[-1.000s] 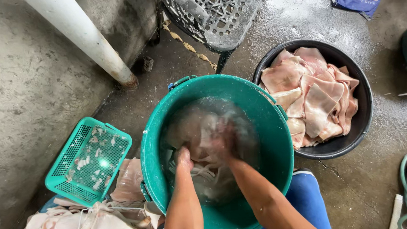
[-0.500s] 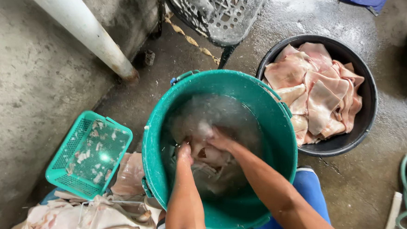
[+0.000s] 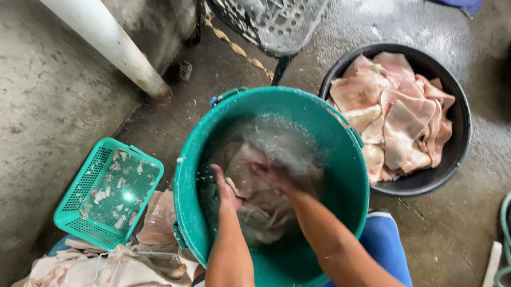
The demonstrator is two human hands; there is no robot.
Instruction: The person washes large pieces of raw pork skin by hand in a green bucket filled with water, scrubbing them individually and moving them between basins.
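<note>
A large green bucket stands on the wet floor in front of me, part full of cloudy water and pale pink pieces of meat skin. Both my hands are down in the water. My left hand presses against the pieces at the left side of the bucket, fingers partly under water. My right hand lies on top of a pale piece near the middle, fingers curled on it. Splashing water blurs the far part of the bucket.
A black basin heaped with flat pink skin pieces sits at the right. A small green mesh basket with scraps lies at the left, more skin pieces beside it. A white pipe, a grey crate and a hose surround.
My hands have kept working the pieces in the water; the right hand drew from the far middle towards me. The view shifted slightly.
</note>
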